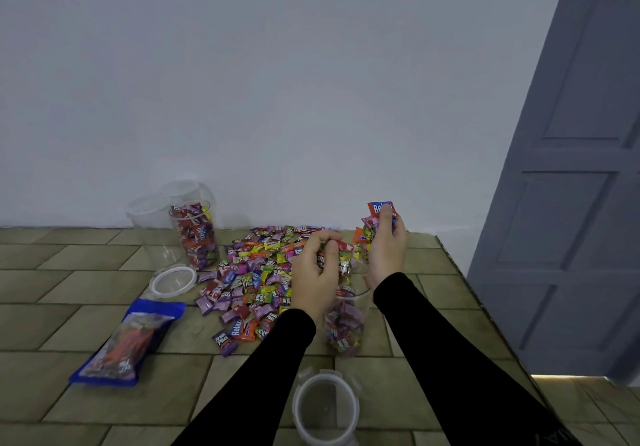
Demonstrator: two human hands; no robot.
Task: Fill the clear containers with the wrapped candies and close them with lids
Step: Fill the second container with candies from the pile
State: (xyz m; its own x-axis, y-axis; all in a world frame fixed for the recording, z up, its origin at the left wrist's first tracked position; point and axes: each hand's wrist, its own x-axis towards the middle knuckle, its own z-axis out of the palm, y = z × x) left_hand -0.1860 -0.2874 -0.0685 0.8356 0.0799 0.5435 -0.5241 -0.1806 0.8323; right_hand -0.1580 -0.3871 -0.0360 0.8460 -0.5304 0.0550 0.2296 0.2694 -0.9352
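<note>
A heap of wrapped candies (pixel 256 272) lies spread over the table's middle. A clear container (pixel 344 321), partly filled with candies, stands just in front of the heap between my arms. My left hand (pixel 317 272) holds a bunch of candies over its mouth. My right hand (pixel 388 248) grips another bunch of candies (pixel 379 213) above and to the right of it. A clear lid (pixel 325 407) lies near the front edge. A second container (pixel 195 234) full of candies stands at the back left, with a lid (pixel 173 281) lying in front of it.
Two empty clear containers (pixel 152 217) stand behind the full one by the wall. A blue candy bag (pixel 130 338) lies at the left. The table's right edge (pixel 485 307) runs close to my right arm; a grey door (pixel 571 168) stands beyond it.
</note>
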